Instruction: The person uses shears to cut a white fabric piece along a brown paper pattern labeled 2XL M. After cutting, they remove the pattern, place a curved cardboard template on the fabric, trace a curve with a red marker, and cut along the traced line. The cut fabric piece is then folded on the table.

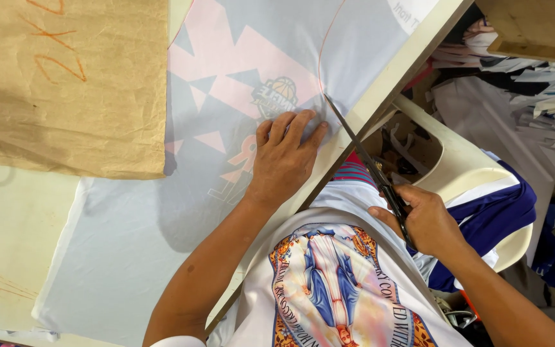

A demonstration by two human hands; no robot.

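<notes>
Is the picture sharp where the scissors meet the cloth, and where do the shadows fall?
Head view: even, soft light; the scissors and left hand look sharp on the printed fabric. A soft shadow lies under the forearm, another under the brown paper. The right hand is clear; no strong glare.

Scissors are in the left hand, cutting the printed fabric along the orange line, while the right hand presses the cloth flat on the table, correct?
Not quite: the hands are swapped. The head view shows the scissors in the right hand, cutting the printed fabric along the orange line, while the left hand presses the cloth flat on the table.
</notes>
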